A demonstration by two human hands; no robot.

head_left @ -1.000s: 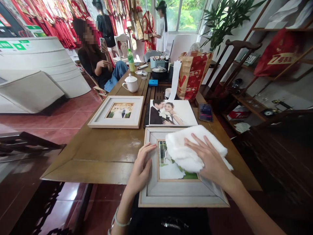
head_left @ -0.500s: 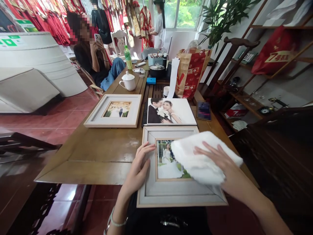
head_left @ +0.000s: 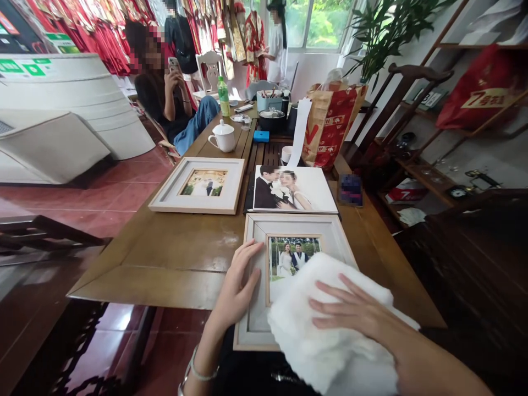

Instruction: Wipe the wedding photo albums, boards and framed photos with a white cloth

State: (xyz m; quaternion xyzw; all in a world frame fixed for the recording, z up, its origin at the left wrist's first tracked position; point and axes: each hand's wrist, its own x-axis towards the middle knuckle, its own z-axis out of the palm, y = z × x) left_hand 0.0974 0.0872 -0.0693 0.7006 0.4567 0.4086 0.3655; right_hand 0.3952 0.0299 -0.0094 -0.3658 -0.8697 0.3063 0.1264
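Observation:
A white cloth [head_left: 330, 324] covers the lower right of a pale wooden picture frame [head_left: 258, 286] at the table's near edge. My right hand [head_left: 350, 308] lies on top of the cloth, open, its fingers spread and pressing down; its thumb is hidden. On the frame's left side rests my left hand [head_left: 241, 283], fingers stretched out and thumb apart, steadying the border. Inside the frame, the upper part of a wedding photo [head_left: 291, 256] shows; the cloth hides its lower part.
Behind the frame lies a large wedding photo panel [head_left: 295, 190], with a second framed picture [head_left: 196, 184] to its left. A lidded white cup [head_left: 223, 136], green bottle [head_left: 223, 96], paper bag [head_left: 332, 124] and phone [head_left: 350, 190] stand or lie farther off. A seated person [head_left: 165, 93] holds a phone.
My right hand has moved the cloth left and toward me over the frame, uncovering the photo's upper right and covering its lower part. My left hand has stayed on the frame's left side.

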